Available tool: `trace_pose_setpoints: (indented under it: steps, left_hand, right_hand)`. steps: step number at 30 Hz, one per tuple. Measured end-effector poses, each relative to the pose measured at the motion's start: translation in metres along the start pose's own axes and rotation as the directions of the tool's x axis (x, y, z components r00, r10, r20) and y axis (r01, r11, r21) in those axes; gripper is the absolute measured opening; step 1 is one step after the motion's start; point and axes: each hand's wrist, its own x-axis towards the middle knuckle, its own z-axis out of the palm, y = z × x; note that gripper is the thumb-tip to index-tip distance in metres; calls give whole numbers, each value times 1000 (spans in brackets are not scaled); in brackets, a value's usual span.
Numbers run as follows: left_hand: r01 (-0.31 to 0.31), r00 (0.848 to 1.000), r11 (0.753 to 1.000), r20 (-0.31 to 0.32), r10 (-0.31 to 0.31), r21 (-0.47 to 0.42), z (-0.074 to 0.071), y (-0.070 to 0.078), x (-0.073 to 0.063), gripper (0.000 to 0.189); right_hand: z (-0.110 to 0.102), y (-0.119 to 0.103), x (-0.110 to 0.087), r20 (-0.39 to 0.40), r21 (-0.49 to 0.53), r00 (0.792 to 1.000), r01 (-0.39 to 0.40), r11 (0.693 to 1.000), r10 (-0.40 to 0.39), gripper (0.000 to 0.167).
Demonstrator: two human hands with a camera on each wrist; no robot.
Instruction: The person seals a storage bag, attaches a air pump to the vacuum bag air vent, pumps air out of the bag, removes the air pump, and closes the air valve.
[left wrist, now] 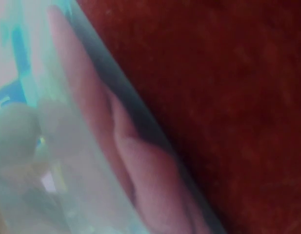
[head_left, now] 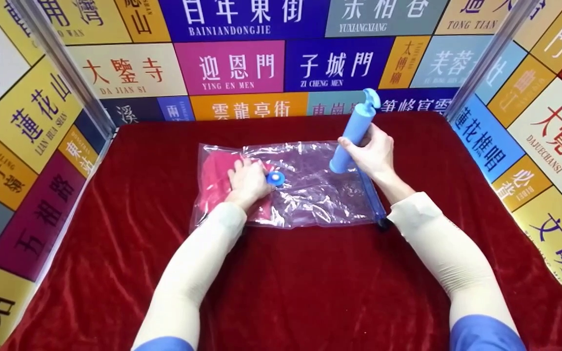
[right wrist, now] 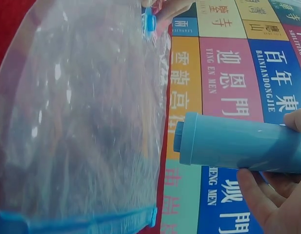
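Note:
A clear plastic vacuum bag point(head_left: 315, 200) lies flat, with folded pinkish-red fabric point(head_left: 216, 170) inside its left part. My left hand point(head_left: 250, 181) rests on the bag over the fabric, fingers spread, close beside a round blue valve point(head_left: 275, 178). The left wrist view is blurred and shows the fabric point(left wrist: 145, 175) through the plastic. Above the right part of the bag, my right hand point(head_left: 378, 152) grips a light blue hand pump point(head_left: 357, 130), tilted with its handle up. The right wrist view shows the pump's nozzle end point(right wrist: 182, 139), apart from the valve point(right wrist: 150, 22).
A blue zip strip point(head_left: 370, 190) runs along the bag's right edge, with a dark slider point(head_left: 382, 224) at its near end. Dark red velvet point(head_left: 305, 282) covers the table. Panels with printed signs point(head_left: 234, 68) stand at the back and both sides.

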Motion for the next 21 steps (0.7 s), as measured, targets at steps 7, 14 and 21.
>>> trace_pose_setpoints:
  steps: [7,14,21]
  left_hand:
    - [13,999,1000,35,-13,-5,1,-1,5,55]
    - [8,1000,1000,22,-8,7,1,-1,5,54]
    - [-23,1000,999,-4,23,39,1,-1,2,58]
  right_hand:
    - [9,-7,-2,19,27,1000,12,1000,-12,46]
    - [21,-16,-4,41,32,999,18,999,-19,46]
    - [33,-23,-9,90,49,996,25,998,-29,48]
